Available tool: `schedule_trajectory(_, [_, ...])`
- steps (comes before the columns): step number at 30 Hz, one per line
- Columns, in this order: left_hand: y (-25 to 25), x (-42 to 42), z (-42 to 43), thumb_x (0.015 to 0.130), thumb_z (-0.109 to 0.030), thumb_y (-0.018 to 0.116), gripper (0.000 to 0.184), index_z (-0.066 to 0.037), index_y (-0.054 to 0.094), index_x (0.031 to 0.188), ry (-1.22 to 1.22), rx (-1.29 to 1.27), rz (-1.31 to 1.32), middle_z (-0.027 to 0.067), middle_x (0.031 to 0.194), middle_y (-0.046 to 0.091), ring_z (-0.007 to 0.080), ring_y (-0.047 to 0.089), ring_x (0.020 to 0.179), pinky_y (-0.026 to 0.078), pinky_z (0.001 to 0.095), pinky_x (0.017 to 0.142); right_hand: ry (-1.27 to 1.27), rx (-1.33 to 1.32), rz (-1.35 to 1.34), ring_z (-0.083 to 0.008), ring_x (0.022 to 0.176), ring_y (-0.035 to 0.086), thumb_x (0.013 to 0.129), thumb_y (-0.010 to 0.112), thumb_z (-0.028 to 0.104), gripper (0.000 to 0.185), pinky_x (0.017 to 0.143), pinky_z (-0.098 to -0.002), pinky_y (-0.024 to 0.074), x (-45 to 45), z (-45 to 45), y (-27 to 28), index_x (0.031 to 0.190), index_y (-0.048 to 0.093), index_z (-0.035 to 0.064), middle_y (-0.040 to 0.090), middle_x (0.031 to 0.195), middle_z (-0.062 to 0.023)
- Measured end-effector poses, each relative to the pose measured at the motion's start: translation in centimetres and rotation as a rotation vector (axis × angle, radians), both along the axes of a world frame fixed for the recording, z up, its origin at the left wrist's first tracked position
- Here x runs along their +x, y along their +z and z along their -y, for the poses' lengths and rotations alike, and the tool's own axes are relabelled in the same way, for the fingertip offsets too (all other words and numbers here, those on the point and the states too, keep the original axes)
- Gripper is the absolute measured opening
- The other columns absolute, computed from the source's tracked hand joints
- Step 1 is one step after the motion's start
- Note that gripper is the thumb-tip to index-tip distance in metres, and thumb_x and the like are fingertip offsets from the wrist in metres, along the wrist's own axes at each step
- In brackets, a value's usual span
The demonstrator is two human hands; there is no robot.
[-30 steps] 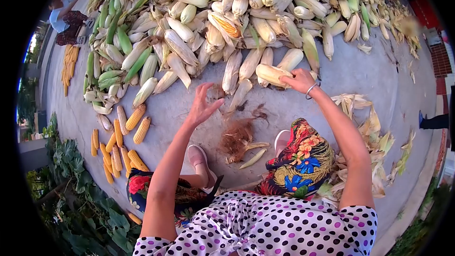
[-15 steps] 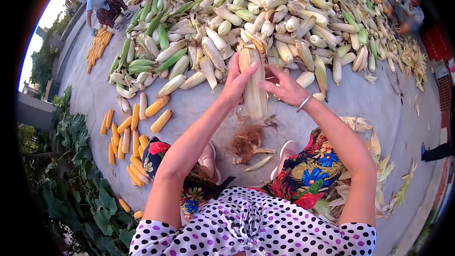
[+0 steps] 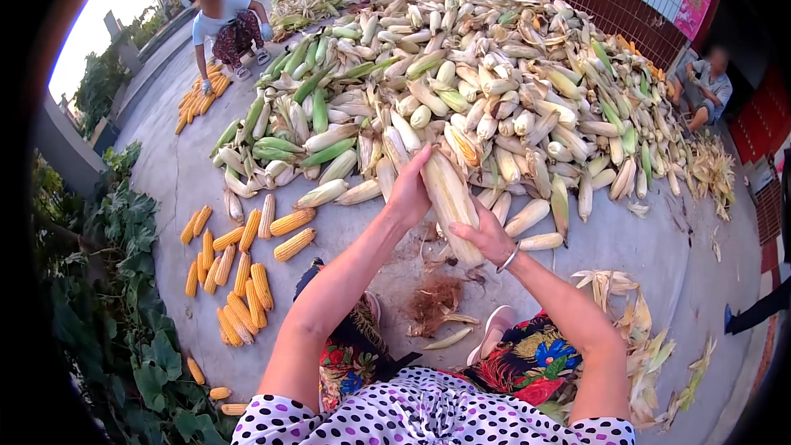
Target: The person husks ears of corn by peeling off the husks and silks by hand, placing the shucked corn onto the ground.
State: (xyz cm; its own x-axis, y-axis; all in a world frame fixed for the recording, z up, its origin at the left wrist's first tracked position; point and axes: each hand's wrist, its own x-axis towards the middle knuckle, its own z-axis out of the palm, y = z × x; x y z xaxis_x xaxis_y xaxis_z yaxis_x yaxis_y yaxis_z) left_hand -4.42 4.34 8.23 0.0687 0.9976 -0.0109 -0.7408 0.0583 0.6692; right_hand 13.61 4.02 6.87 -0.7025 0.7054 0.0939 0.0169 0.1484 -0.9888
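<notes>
Bare yellow corn cobs (image 3: 261, 287) lie on grey concrete (image 3: 177, 189). The left hand (image 3: 410, 188) grips the far end of a pale, husk-wrapped ear (image 3: 449, 200), raised above the concrete; the right hand (image 3: 488, 236) grips its near end. Straw-coloured husks (image 3: 645, 357) lie at right.

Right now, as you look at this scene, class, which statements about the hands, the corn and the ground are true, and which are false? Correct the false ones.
1. The left hand and right hand hold the same ear of corn. True.
2. The bracelet is on the left wrist. False: the bracelet is on the right.
3. Bare yellow cobs lie on the ground, left of the brown silk. True.
4. Every ear in the big pile is bare. False: most ears visible in the pile wear husks.
5. Loose husks lie beside the person's right leg. True.
</notes>
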Motion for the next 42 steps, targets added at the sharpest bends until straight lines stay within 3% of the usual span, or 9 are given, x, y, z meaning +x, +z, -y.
schedule_trajectory(3, [0.6,0.6,0.4,0.093,-0.035,0.045,0.033,-0.004,0.052,0.105,-0.06,0.05,0.155,0.0137,0.094,0.062,0.0244,0.06,0.088,0.048,0.0391,0.085,0.0,-0.028,0.005,-0.0233,0.11,0.052,0.076,0.066,0.045,0.084,0.094,-0.0323,0.0393,0.1,0.1,-1.2,0.134,0.032,-0.005,0.052,0.12,-0.0182])
schedule_trajectory(14, [-1.1,1.5,0.2,0.088,-0.02,0.048,0.023,0.001,0.056,0.094,0.207,-0.137,0.206,0.0138,0.088,0.062,0.0243,0.06,0.086,0.049,0.0372,0.082,-0.07,0.139,0.109,-0.0251,0.11,0.055,0.073,0.069,0.045,0.087,0.093,-0.0334,0.0415,0.9,-0.1,-3.4,0.135,0.031,-0.0032,0.053,0.12,-0.0211])
schedule_trajectory(26, [-1.7,1.6,0.4,0.092,-0.025,0.045,0.026,0.0,0.053,0.1,0.156,-0.198,0.251,0.017,0.099,0.061,0.028,0.06,0.09,0.049,0.0402,0.086,-0.054,0.286,0.217,-0.0307,0.108,0.057,0.069,0.071,0.045,0.093,0.092,-0.0352,0.0434,1.5,-0.9,-4.5,0.138,0.027,-0.0007,0.053,0.12,-0.0235])
schedule_trajectory(31, [-1.2,2.5,1.0,0.094,-0.028,0.044,0.029,-0.002,0.052,0.101,0.11,-0.069,0.246,0.0157,0.097,0.06,0.0264,0.06,0.09,0.048,0.0391,0.086,-0.062,0.298,0.173,-0.0311,0.107,0.057,0.069,0.072,0.044,0.091,0.091,-0.0356,0.0439,1.6,-0.9,-4.2,0.138,0.029,0.0027,0.054,0.119,-0.0232])
schedule_trajectory(34, [0.2,3.1,1.1,0.094,-0.03,0.043,0.031,-0.001,0.052,0.102,0.096,-0.011,0.193,0.0151,0.097,0.06,0.0252,0.059,0.091,0.048,0.0377,0.086,-0.043,0.168,0.166,-0.0215,0.111,0.051,0.075,0.07,0.031,0.078,0.095,-0.0325,0.0397,1.8,-0.5,-3.1,0.134,0.032,-0.0031,0.051,0.122,-0.0156])
schedule_trajectory(38, [1.2,3.9,1.1,0.094,-0.029,0.042,0.032,0.0,0.054,0.101,0.181,-0.087,0.13,0.0142,0.092,0.061,0.0222,0.06,0.082,0.052,0.0384,0.074,-0.114,0.154,0.16,-0.021,0.109,0.052,0.076,0.068,0.032,0.076,0.094,-0.0326,0.0402,1.5,0.2,-2.6,0.133,0.033,-0.0036,0.053,0.119,-0.016])
schedule_trajectory(42, [-0.3,3.2,0.9,0.094,-0.03,0.044,0.034,0.002,0.054,0.103,0.143,-0.031,0.13,0.0155,0.099,0.062,0.0245,0.06,0.093,0.048,0.0379,0.086,-0.143,0.139,0.067,-0.0228,0.108,0.054,0.075,0.07,0.035,0.079,0.093,-0.0329,0.0413,1.1,1.0,-2.5,0.134,0.033,-0.0031,0.055,0.117,-0.0185])
